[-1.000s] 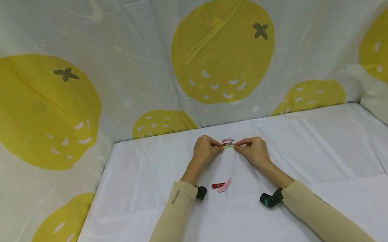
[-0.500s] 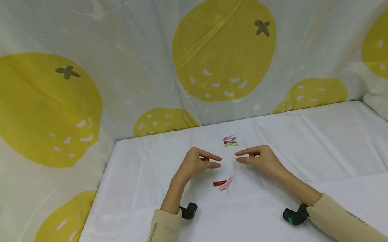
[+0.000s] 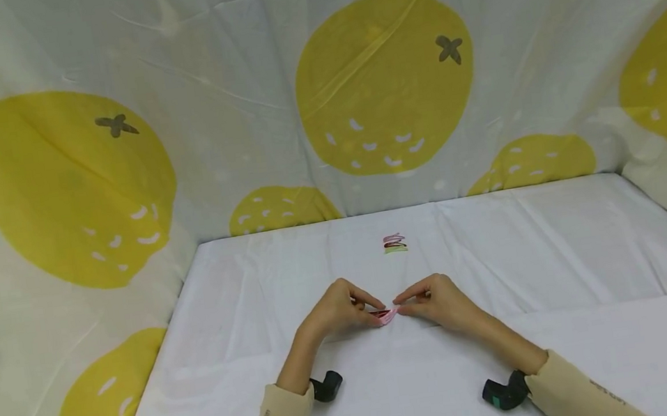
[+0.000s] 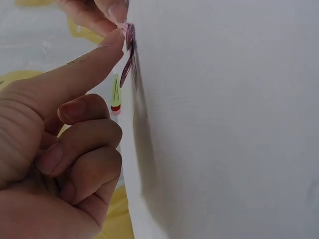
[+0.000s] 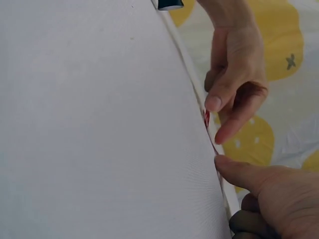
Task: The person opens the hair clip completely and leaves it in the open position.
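Two hair clips lie together on the white cloth in the head view, a dark red hair clip [image 3: 380, 313] and a pink hair clip [image 3: 389, 317] crossing its right end. My left hand [image 3: 337, 308] is over them from the left, index finger and thumb spread apart around the red clip, remaining fingers folded in. From the right, my right hand [image 3: 441, 301] pinches the upper right end of the pink clip between thumb and index finger. In the right wrist view, the red clip [image 5: 207, 118] shows beside the left thumb, while the right thumb covers most of the pink one.
Farther back on the table [image 3: 503, 249], several hair clips form a stacked row: pink [image 3: 393, 236], dark red [image 3: 394, 243] and light green [image 3: 396, 249]. A lemon-print curtain [image 3: 387, 88] hangs behind the table. Each wrist wears a black camera [image 3: 327, 386].
Both hands have left the back row, where they held the light green clip, and come nearer to the person, down to the red and pink clips. The right fingers have closed on the pink clip.
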Available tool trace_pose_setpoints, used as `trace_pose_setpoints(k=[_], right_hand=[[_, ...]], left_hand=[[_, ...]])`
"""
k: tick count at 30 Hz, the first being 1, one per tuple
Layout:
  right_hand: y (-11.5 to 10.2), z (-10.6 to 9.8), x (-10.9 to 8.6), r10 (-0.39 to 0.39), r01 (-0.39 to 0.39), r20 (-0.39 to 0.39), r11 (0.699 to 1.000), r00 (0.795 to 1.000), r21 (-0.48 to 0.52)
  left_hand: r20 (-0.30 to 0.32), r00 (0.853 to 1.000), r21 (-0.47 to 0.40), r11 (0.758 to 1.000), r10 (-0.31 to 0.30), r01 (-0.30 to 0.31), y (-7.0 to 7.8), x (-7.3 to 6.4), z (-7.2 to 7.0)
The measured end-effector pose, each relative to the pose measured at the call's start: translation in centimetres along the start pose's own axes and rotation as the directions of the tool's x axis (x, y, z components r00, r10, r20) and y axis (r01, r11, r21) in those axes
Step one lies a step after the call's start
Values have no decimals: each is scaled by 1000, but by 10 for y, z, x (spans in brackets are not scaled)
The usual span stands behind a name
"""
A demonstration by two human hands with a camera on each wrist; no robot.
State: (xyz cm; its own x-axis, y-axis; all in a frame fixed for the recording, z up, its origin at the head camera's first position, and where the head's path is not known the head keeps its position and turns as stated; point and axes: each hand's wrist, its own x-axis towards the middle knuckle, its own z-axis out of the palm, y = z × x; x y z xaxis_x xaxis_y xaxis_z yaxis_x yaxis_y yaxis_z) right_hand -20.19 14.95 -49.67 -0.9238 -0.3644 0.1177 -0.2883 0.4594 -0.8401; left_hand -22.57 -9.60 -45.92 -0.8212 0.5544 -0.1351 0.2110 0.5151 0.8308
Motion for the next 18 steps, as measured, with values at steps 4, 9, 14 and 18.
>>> trace_pose_setpoints(k=[4,9,14,18], right_hand=[[0,-1,-1,-23,23,-25,1000,999,0],[1,-2,-2,-34,36,-36,998,999,49],[5,-2,-2,-7,10,-29,994,1000,107],[7,-2,-2,12,-9,-20,990,1000,138]], left_hand=[[1,1000,9,1000,0,0,0,1,3],[-29,1000,32,999,7,-6,0,1,3],[-42,999,36,999,15,-14,1,1,4],[-43,999,23,1000,14,-13,2,1,5]])
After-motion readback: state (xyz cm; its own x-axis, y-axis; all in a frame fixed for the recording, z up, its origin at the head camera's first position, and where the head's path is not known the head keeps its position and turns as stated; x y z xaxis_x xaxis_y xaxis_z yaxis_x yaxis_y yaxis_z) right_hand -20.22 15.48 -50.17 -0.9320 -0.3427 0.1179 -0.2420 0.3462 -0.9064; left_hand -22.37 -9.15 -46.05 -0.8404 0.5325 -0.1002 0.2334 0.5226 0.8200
